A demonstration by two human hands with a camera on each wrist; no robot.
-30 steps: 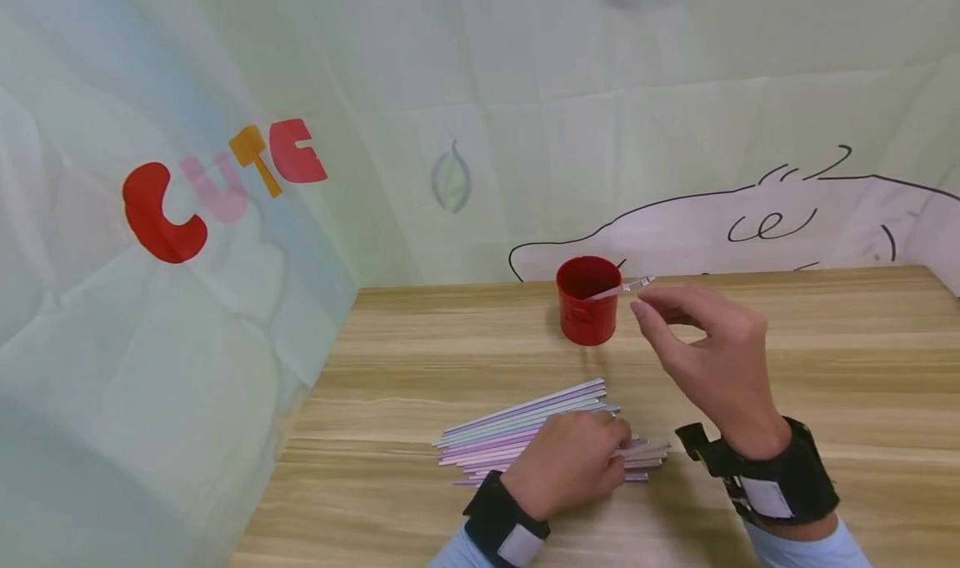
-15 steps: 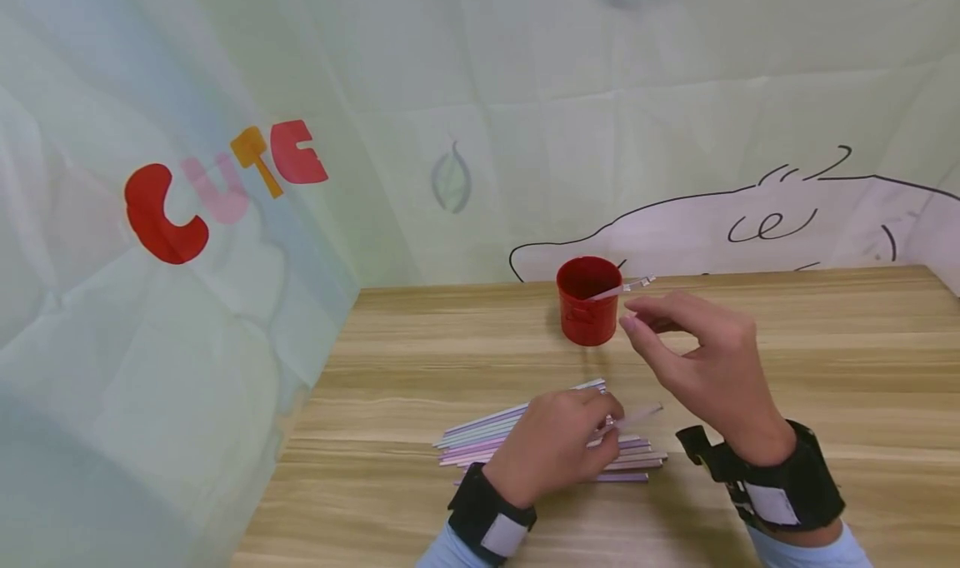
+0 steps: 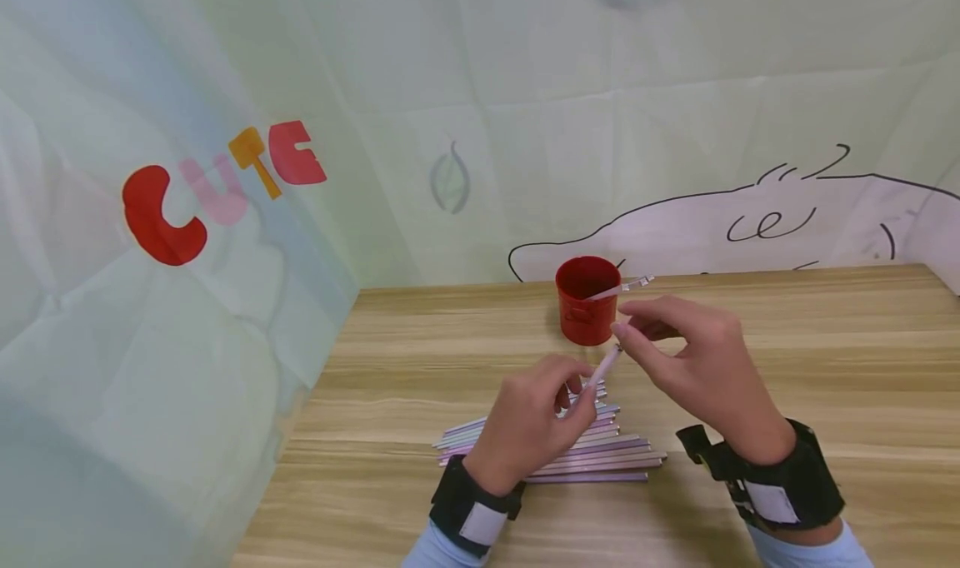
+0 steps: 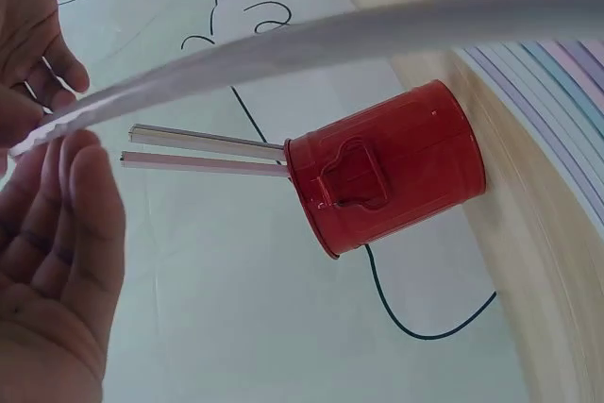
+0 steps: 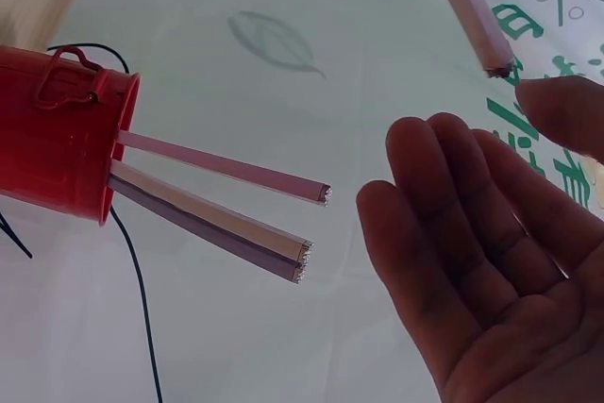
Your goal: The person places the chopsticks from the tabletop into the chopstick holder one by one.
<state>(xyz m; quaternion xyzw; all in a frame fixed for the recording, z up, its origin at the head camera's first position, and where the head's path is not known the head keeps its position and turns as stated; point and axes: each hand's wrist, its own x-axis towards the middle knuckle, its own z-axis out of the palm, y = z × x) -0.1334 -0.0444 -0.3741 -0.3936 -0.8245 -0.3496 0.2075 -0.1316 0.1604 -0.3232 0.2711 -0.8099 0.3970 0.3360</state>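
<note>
My left hand (image 3: 532, 418) pinches a pale pink straw (image 3: 603, 368), seemingly in a clear wrapper, between thumb and fingers. The straw slants upward to the right; close to the left wrist camera it crosses as a blurred band. My right hand (image 3: 693, 351) hovers beside the red bucket (image 3: 587, 314), thumb and fingers apart. In the right wrist view the straw's crimped end (image 5: 495, 65) lies beside the right thumb; whether they touch I cannot tell. Under the left hand lies a pile of pastel straws (image 3: 600, 464), partly covered. Other straws (image 5: 226, 167) stick out of the bucket, leaning right.
The wooden tabletop (image 3: 420, 343) meets a pale printed sheet (image 3: 465, 68) behind the bucket. Another sheet with coloured letters (image 3: 165, 218) rises at the left. The bucket carries a folded wire handle (image 4: 363, 176).
My left hand has lifted a straw off the pile and turned it upward, toward the right hand. My right hand has shifted slightly left. The bucket has stayed in place.
</note>
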